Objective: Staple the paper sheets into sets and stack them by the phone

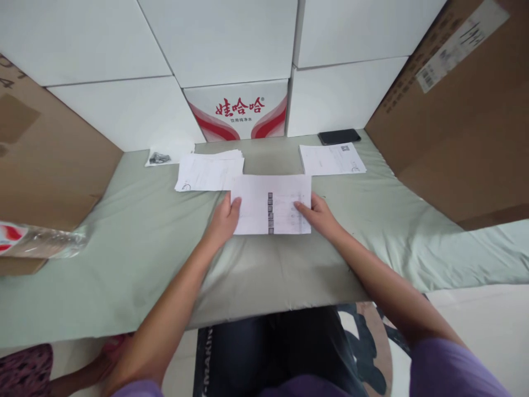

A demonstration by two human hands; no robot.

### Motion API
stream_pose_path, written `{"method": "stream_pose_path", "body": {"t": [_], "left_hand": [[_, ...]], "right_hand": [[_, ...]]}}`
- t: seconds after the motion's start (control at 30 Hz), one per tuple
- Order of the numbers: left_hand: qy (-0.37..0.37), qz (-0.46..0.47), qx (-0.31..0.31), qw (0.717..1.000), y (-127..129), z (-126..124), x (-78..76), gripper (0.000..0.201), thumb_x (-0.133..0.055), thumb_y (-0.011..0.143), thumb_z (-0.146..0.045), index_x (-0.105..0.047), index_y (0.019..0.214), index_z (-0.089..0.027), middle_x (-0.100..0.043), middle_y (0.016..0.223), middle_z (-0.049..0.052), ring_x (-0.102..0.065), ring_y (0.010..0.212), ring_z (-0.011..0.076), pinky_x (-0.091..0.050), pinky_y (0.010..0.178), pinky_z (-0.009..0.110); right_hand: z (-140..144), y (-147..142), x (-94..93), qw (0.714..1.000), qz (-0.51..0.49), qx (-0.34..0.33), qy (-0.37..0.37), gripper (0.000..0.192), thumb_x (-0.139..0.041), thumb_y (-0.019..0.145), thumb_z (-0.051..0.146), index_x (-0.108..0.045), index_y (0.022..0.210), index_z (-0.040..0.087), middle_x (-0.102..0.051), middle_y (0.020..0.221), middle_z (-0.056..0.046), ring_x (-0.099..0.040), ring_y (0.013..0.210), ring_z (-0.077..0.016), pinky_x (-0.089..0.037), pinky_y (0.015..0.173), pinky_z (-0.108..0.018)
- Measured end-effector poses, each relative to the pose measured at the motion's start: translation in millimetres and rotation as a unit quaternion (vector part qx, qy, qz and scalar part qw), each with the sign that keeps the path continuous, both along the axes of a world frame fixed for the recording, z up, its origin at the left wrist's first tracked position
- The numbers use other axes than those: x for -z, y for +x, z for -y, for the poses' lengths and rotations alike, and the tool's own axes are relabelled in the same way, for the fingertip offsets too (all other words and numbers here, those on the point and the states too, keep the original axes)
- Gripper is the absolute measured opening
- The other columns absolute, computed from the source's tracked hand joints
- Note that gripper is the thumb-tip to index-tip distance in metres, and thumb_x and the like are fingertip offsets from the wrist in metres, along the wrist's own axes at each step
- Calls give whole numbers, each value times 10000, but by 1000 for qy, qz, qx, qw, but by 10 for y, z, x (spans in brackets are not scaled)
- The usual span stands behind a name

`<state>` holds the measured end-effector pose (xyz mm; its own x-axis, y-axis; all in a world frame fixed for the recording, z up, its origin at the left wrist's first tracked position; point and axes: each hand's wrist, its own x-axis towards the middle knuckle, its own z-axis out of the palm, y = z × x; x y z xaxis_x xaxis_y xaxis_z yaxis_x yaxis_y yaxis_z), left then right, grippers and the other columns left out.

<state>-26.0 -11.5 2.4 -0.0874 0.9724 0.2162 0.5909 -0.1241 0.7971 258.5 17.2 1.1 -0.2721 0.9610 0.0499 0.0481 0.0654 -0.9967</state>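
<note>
A white printed sheet of paper (270, 204) with a column of small dark pictures lies flat on the pale green cloth-covered table (136, 237). My left hand (224, 220) grips its left edge, thumb on top. At the sheet's right edge, my right hand (320, 216) holds it with the thumb pressing on the paper. Both forearms reach in from the bottom of the view.
A stack of papers (210, 172) lies behind to the left, another sheet (332, 159) at the back right beside a black phone (339, 136). A small plastic bag (163, 157) sits far left. White boxes and brown cartons wall the table. Another person's arm (82, 375) shows bottom left.
</note>
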Motion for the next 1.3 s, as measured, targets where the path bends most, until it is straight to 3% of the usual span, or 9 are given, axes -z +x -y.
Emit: {"method": "stream_pose_path", "body": {"t": [0.1,0.17,0.33,0.5,0.73,0.93,1.07,1.17,1.3], "left_hand": [[-73,-18,-43,996,-123,252,65,474,-416,992,-477,-634,1231,-132,-742,1132,165,-688,1099,297,-524,1020,453],[-103,-24,-80,991,-205,402,98,470,-416,982,-471,-627,1251,-148,-748,1125,151,-704,1039,293,-546,970,438],[-133,-47,-112,984,-297,550,91,437,-430,956,-478,-648,1189,-180,-761,1052,131,-711,950,302,-563,885,427],[-144,-29,-122,982,-358,561,98,433,-438,944,-466,-656,1185,-181,-762,1105,132,-708,999,303,-554,922,427],[-154,8,-98,983,-373,450,152,559,-427,945,-498,-620,1314,-125,-730,1229,158,-681,1121,318,-500,1043,477],[-147,-1,-106,983,-330,365,140,547,-435,942,-481,-630,1325,-142,-734,1230,150,-676,1147,320,-489,1064,493],[-148,-17,-107,983,-333,348,125,534,-426,941,-471,-644,1300,-139,-740,1202,155,-685,1119,322,-505,1041,489],[-146,-22,-105,983,-333,344,123,505,-451,933,-462,-656,1278,-156,-744,1190,150,-688,1108,321,-511,1032,485],[-141,-25,-103,984,-313,351,115,462,-465,934,-446,-667,1248,-174,-755,1147,136,-701,1069,307,-530,1002,458]], "right_hand": [[6,-59,1,999,-5,-7,-49,551,-698,842,508,-525,1277,218,-709,723,6,-629,502,-160,-518,467,-289],[-7,-60,2,997,2,7,-72,562,-673,856,492,-467,1305,224,-705,718,25,-534,397,-114,-435,402,-255],[-102,43,14,997,4,60,-53,612,-673,833,540,-436,1284,199,-721,767,23,-512,384,-79,-367,380,-214],[-192,136,18,994,-15,97,-40,599,-696,816,560,-448,1235,212,-707,744,40,-490,369,-72,-354,370,-207],[-195,146,13,994,-6,107,-33,558,-696,823,521,-466,1230,216,-708,756,40,-491,376,-74,-346,368,-207],[-198,135,47,994,18,105,-30,558,-665,842,533,-467,1257,217,-710,772,28,-487,397,-76,-339,389,-212],[-153,154,-69,990,93,102,17,407,-586,902,478,-538,1200,206,-712,783,4,-501,455,-92,-402,471,-240],[-125,153,-346,960,261,62,76,225,-570,918,377,-641,1048,208,-713,774,-28,-559,583,-136,-440,585,-271],[-319,-61,-696,873,475,-4,106,156,-595,900,321,-695,869,205,-710,811,-80,-601,710,-203,-425,652,-304]]}}
